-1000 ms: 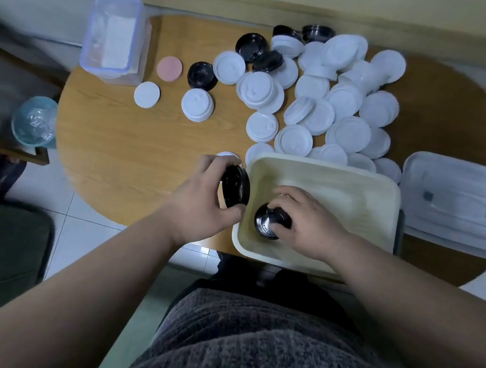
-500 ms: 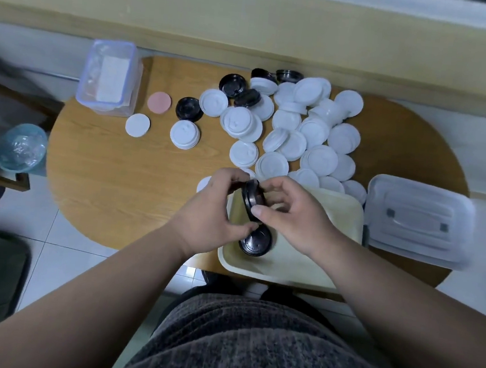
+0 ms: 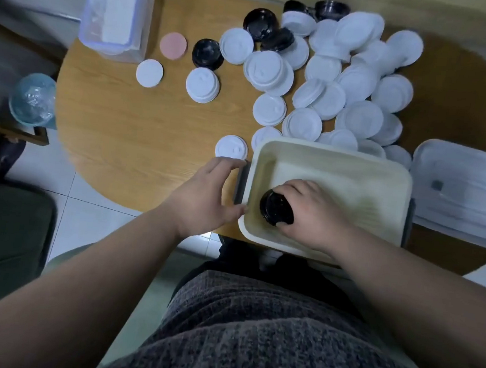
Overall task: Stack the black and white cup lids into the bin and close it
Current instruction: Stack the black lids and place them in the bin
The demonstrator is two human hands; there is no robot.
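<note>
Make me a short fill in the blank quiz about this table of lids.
The stack that the right hand grips inside the bin is ____.
Most of the loose lids on the table are ____.
The bin's cover lies on the person's ____ side.
Missing words: black, white, right.

- A rounded wooden surface [image 3: 116, 130] with a light oak grain fills the middle, and its near edge curves out over the floor.
- The floor [image 3: 86, 198] is of pale, glossy tiles with thin dark joints, seen off the surface's near left edge.
- A yellowish-beige band of wall [image 3: 430, 12] runs behind the far edge.
- A dark green padded seat [image 3: 1, 243] stands on the tiles, well off the near left edge.
- A brown wooden frame [image 3: 7, 127] lies just beside the left edge, with a bluish glass bowl [image 3: 32, 98] on it.
- The light is soft and even. The surface's far right part lies in darker shade.
</note>
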